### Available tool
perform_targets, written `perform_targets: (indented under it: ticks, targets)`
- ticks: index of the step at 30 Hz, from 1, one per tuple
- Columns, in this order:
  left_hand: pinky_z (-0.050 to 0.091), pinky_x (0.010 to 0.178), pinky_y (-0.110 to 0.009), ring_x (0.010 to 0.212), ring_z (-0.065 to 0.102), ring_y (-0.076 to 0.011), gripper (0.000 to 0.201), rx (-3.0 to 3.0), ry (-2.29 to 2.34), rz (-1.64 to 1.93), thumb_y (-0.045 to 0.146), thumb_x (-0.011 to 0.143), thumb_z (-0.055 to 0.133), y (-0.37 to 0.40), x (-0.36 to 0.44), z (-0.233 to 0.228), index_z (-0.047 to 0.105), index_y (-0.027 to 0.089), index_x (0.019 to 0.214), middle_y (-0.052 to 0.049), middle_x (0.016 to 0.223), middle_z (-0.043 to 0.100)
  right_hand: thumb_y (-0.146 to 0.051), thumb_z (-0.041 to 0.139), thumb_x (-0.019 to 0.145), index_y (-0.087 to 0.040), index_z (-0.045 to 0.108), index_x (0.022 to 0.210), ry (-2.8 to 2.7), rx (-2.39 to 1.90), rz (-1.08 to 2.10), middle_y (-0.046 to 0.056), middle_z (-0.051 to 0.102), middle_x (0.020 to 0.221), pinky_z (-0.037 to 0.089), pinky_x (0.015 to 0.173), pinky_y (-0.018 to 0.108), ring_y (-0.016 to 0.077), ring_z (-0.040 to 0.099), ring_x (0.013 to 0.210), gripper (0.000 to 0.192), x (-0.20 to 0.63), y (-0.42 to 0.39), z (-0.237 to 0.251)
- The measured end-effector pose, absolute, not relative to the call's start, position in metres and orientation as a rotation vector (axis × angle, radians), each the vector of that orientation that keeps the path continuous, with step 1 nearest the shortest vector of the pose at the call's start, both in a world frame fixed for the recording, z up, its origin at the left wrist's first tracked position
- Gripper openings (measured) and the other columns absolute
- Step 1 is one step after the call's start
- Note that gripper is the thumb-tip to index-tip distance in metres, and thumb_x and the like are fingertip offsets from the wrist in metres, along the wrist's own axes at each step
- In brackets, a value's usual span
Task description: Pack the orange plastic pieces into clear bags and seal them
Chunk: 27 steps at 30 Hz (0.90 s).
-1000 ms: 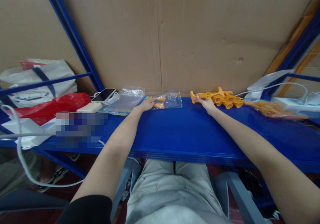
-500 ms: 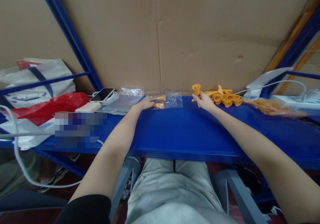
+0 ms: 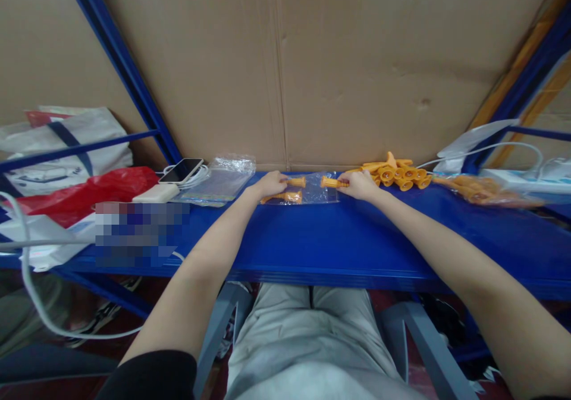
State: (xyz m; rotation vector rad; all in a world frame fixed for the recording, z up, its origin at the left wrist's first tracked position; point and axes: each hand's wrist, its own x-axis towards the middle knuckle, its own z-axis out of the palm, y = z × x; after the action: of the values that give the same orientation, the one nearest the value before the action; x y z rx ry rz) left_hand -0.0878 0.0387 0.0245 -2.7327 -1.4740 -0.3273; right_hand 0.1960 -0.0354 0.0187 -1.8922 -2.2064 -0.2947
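My left hand (image 3: pixel 272 184) is closed at the left part of a clear plastic bag (image 3: pixel 314 194) lying on the blue table. An orange plastic piece with a flared end (image 3: pixel 296 182) sticks out rightward from its fingertips, and a second orange piece (image 3: pixel 289 197) lies just below. Whether my fingers pinch the upper piece as well as the bag, I cannot tell. At the bag's right end, my right hand (image 3: pixel 360 185) grips another orange flared piece (image 3: pixel 333 182), its wide end pointing left. Right of that hand sits a pile of similar orange pieces (image 3: pixel 404 174).
A bag of orange pieces (image 3: pixel 484 191) and a white power strip (image 3: pixel 513 181) are at the right. Flat clear bags (image 3: pixel 214 186), a phone (image 3: pixel 182 171), a white adapter (image 3: pixel 156 193) and a red plastic bag (image 3: pixel 98 189) lie left. A cardboard wall (image 3: pixel 330 67) stands behind.
My right hand has turned its orange piece from upright to lying leftward and brought it down to the bag. My left hand and the bag have shifted slightly right.
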Motion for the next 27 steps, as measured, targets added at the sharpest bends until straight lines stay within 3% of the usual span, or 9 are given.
perform_targets:
  ticks: [4, 10, 15, 21, 27]
  targets:
    - [0.048, 0.105, -0.038, 0.12, 0.062, -0.0311, 0.05, -2.678, -1.481, -0.249, 0.027, 0.087, 0.044, 0.04, -0.084, 0.023, 0.075, 0.019, 0.125, -0.01, 0.121, 0.073, -0.036, 0.054, 0.092, -0.026, 0.077, 0.108, -2.281, -1.898, -0.298, 0.007, 0.078, 0.106, 0.038, 0.094, 0.042, 0.0288, 0.068, 0.104, 0.03, 0.191, -0.039, 0.02]
    - [0.047, 0.107, -0.035, 0.119, 0.061, -0.0273, 0.044, -2.733, -1.481, -0.316, 0.026, 0.088, 0.045, 0.042, -0.08, 0.019, 0.079, 0.022, 0.115, -0.005, 0.121, 0.074, -0.034, 0.047, 0.095, -0.023, 0.078, 0.111, -2.338, -1.934, -0.343, 0.012, 0.076, 0.113, 0.038, 0.092, 0.043, 0.0306, 0.065, 0.11, 0.036, 0.187, -0.042, 0.018]
    - [0.036, 0.117, -0.034, 0.137, 0.051, -0.0254, 0.045, -2.777, -1.523, -0.289, 0.025, 0.091, 0.039, 0.048, -0.074, 0.007, 0.078, 0.016, 0.11, -0.01, 0.145, 0.061, -0.03, 0.048, 0.091, -0.027, 0.077, 0.115, -2.309, -1.962, -0.322, 0.009, 0.075, 0.119, 0.042, 0.093, 0.044, 0.0314, 0.064, 0.115, 0.038, 0.185, -0.044, 0.017]
    - [0.025, 0.124, -0.038, 0.148, 0.04, -0.0219, 0.056, -2.751, -1.527, -0.228, 0.025, 0.098, 0.024, 0.047, -0.068, 0.0, 0.063, 0.016, 0.138, -0.007, 0.155, 0.052, -0.022, 0.048, 0.086, -0.024, 0.075, 0.123, -2.239, -2.041, -0.242, 0.01, 0.072, 0.127, 0.043, 0.099, 0.047, 0.0337, 0.062, 0.123, 0.046, 0.175, -0.05, 0.022]
    - [0.024, 0.125, -0.037, 0.151, 0.036, -0.0223, 0.058, -2.81, -1.613, -0.356, 0.031, 0.099, 0.029, 0.044, -0.062, 0.0, 0.052, 0.014, 0.149, -0.007, 0.159, 0.046, -0.022, 0.045, 0.09, -0.018, 0.075, 0.12, -2.076, -2.18, -0.28, 0.017, 0.073, 0.121, 0.043, 0.098, 0.047, 0.0342, 0.063, 0.12, 0.043, 0.165, -0.05, 0.023]
